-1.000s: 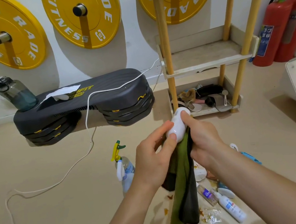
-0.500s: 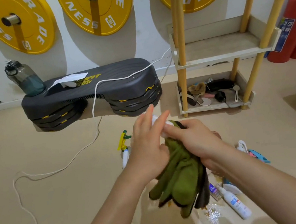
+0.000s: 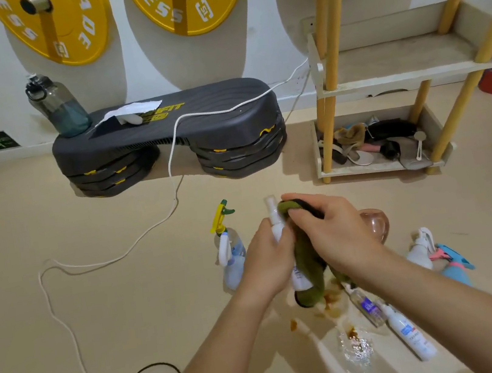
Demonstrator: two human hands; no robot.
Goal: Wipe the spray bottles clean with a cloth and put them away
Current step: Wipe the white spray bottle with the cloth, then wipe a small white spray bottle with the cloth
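Bottle (image 3: 277, 229) lowered, cloth (image 3: 308, 260) against it, sprayer (image 3: 223, 221) beside

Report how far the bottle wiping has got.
Done: nothing visibly; no spray bottle shows on the rack. In hand: left hand grips a small white spray bottle, right hand presses the green cloth on it. Left: the yellow-trigger bottle and others wait on the floor.
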